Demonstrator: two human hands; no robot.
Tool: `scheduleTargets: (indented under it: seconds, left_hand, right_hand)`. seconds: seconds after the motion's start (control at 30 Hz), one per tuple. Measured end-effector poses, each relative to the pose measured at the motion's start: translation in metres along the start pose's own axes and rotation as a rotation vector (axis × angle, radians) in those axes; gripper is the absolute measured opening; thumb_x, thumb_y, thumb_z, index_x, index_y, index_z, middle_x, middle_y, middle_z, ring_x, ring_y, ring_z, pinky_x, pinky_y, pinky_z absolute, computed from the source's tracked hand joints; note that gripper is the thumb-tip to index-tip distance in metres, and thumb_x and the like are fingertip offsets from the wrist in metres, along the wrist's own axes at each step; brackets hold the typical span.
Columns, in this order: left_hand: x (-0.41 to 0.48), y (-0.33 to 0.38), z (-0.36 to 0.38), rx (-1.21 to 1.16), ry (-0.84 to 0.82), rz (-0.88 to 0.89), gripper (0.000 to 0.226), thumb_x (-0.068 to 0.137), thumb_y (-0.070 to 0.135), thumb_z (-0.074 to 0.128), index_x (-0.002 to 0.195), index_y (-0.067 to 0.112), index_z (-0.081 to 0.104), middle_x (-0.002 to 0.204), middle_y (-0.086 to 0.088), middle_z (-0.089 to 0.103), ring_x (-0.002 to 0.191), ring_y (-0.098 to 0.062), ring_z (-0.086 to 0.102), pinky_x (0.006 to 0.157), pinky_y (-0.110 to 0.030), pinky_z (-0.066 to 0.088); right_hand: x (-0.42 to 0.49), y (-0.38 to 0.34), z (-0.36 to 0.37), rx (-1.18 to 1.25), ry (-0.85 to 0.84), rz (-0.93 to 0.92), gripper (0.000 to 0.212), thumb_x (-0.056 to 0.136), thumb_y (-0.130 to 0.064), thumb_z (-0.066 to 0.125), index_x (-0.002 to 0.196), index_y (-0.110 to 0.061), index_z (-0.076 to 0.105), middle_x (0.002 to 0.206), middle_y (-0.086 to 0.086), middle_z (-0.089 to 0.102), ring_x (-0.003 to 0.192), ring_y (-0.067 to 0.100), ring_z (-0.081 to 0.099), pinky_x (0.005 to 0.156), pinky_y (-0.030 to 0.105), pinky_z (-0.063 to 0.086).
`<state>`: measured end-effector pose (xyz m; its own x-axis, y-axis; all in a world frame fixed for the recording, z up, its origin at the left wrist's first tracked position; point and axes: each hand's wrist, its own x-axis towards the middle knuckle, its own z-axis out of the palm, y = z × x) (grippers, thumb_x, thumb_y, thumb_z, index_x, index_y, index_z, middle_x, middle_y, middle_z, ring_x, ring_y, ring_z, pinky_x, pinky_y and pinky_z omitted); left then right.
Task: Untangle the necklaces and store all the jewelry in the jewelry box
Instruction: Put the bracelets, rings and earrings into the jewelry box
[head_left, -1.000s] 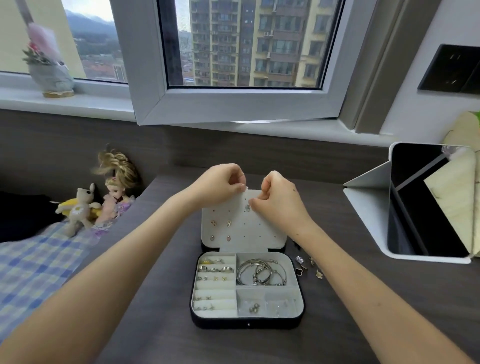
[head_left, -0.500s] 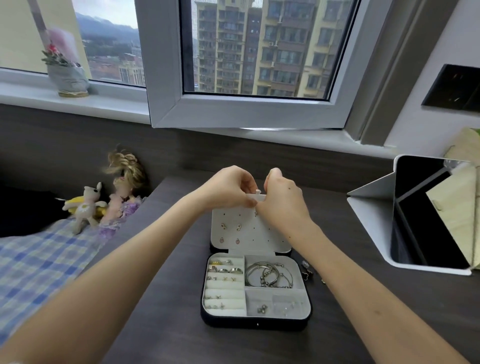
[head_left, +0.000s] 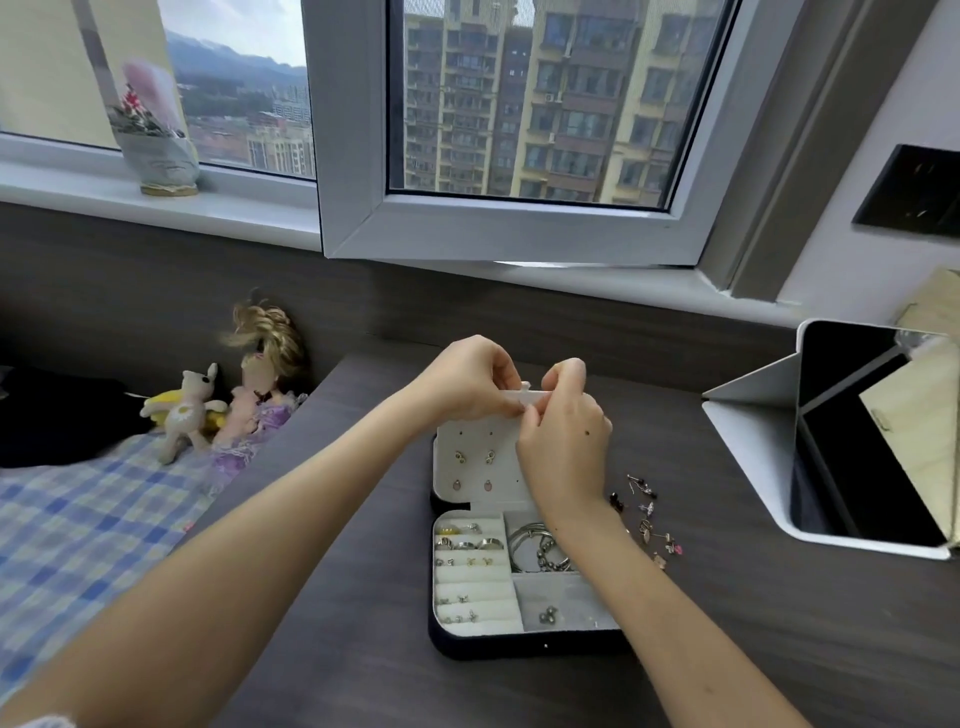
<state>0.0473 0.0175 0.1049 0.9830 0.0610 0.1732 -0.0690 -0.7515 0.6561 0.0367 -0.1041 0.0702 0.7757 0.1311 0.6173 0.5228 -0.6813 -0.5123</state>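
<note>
A dark jewelry box (head_left: 524, 647) lies open on the brown desk, its white tray holding rings (head_left: 470, 543), small studs and silver bangles (head_left: 540, 548). Its upright white earring panel (head_left: 475, 467) carries several earrings. My left hand (head_left: 467, 382) grips the panel's top edge from the left. My right hand (head_left: 563, 431) pinches at the same top edge from the right, and what sits between its fingertips is hidden. Loose earrings (head_left: 647, 514) lie scattered on the desk right of the box. No necklace shows.
A white open case with a dark inside (head_left: 831, 441) stands at the right. A doll (head_left: 260, 384) and a plush toy (head_left: 182, 410) lie at the desk's left edge beside a checked blanket (head_left: 78, 519). An open window frame (head_left: 498, 228) overhangs the desk's back.
Both hands have drawn closer together at the top of the earring panel. The camera has shifted, so the box now sits lower and further right in view.
</note>
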Motion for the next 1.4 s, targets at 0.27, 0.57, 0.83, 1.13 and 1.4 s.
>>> scheduleTargets:
  seconds: [0.27, 0.57, 0.83, 1.13, 1.4]
  left_hand:
    - [-0.007, -0.006, -0.002, -0.088, -0.006, -0.016, 0.004, 0.08, 0.015, 0.067, 0.077, 0.015, 0.066, 0.088, -0.003, 0.071, 0.07, -0.011, 0.06, 0.07, -0.03, 0.052]
    - [-0.01, -0.004, 0.0, -0.125, 0.014, -0.034, 0.005, 0.081, 0.02, 0.069, 0.076, 0.02, 0.067, 0.079, -0.001, 0.068, 0.069, -0.013, 0.058, 0.066, -0.028, 0.047]
    - [-0.012, -0.006, 0.006, -0.112, 0.101, 0.008, 0.015, 0.083, 0.029, 0.07, 0.081, 0.015, 0.071, 0.076, 0.001, 0.068, 0.066, -0.007, 0.057, 0.059, -0.021, 0.042]
    - [-0.011, -0.004, 0.01, -0.024, 0.13, 0.031, 0.017, 0.088, 0.028, 0.063, 0.087, 0.013, 0.071, 0.083, 0.004, 0.069, 0.077, -0.004, 0.06, 0.065, -0.019, 0.045]
    - [-0.012, -0.003, 0.01, 0.007, 0.12, 0.058, 0.015, 0.087, 0.022, 0.063, 0.092, 0.01, 0.072, 0.087, 0.0, 0.071, 0.085, -0.013, 0.065, 0.079, -0.032, 0.052]
  right_hand:
    - [0.006, 0.006, 0.002, 0.241, -0.06, 0.176, 0.024, 0.078, 0.001, 0.057, 0.085, -0.016, 0.043, 0.075, 0.004, 0.062, 0.075, 0.023, 0.057, 0.063, 0.029, 0.037]
    - [0.007, 0.014, 0.008, 0.517, -0.04, 0.354, 0.032, 0.067, -0.008, 0.079, 0.071, -0.026, 0.052, 0.067, 0.004, 0.064, 0.065, 0.029, 0.065, 0.061, 0.048, 0.055]
    - [-0.001, 0.013, 0.012, 0.328, 0.057, 0.178, 0.022, 0.08, -0.003, 0.064, 0.089, -0.02, 0.052, 0.073, -0.003, 0.062, 0.081, 0.022, 0.061, 0.069, 0.038, 0.051]
    - [0.005, 0.011, 0.006, 0.104, -0.037, -0.005, 0.017, 0.09, -0.005, 0.053, 0.091, -0.015, 0.04, 0.081, 0.007, 0.066, 0.075, 0.024, 0.053, 0.061, 0.026, 0.021]
    - [0.003, 0.013, 0.001, 0.226, -0.058, 0.018, 0.015, 0.085, -0.006, 0.064, 0.089, -0.013, 0.051, 0.064, -0.016, 0.051, 0.076, 0.021, 0.058, 0.063, 0.022, 0.041]
